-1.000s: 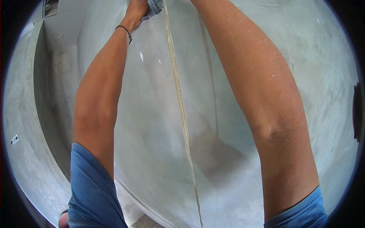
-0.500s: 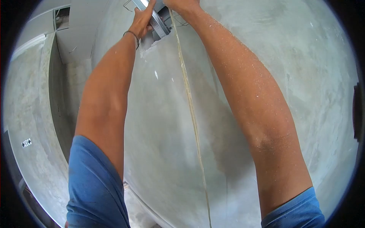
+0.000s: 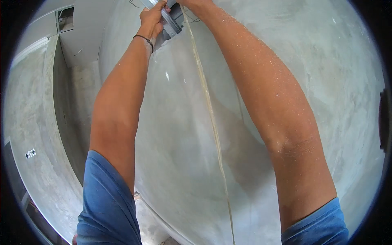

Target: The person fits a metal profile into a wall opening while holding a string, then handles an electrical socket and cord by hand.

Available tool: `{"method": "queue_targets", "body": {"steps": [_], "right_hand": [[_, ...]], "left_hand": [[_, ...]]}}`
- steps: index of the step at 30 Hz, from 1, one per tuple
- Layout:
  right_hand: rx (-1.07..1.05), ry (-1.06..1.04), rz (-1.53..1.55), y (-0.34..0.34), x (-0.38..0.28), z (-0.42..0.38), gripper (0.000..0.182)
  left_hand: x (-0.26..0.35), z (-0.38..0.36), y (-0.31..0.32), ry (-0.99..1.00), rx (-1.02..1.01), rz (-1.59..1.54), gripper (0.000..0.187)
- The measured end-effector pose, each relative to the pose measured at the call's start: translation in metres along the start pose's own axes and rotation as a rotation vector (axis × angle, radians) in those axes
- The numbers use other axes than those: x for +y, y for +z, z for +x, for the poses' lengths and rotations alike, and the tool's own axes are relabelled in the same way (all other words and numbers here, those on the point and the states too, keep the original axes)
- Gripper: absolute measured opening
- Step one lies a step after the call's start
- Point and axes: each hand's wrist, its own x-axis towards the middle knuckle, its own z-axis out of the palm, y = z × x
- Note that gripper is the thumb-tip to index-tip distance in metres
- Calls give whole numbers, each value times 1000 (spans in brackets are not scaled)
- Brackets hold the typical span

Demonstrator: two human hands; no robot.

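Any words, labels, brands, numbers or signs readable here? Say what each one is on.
No text is readable.
Small black-and-white patterned mark on the mottled grey wall at far left: too small to read.
Silvery ribbed metal piece at the left hand: no lettering visible.

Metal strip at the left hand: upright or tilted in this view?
Tilted: the metal strip slants down to the right, the left hand gripping it; its top runs out of view.

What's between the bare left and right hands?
The head view shows part of a silvery ribbed metal piece and a yellowish strip between left hand and right hand.
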Motion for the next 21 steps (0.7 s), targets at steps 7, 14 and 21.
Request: {"method": "queue_targets", "body": {"steps": [7, 14, 21], "right_hand": [[118, -100, -33, 17, 14, 8, 32], [148, -78, -1, 6, 13, 4, 34], [-92, -153, 86, 8, 29, -19, 30]], "left_hand": [[15, -74, 7, 136, 26, -69, 23], [8, -134, 14, 374, 54, -72, 24], [-35, -201, 9, 735, -92, 452, 33]]}}
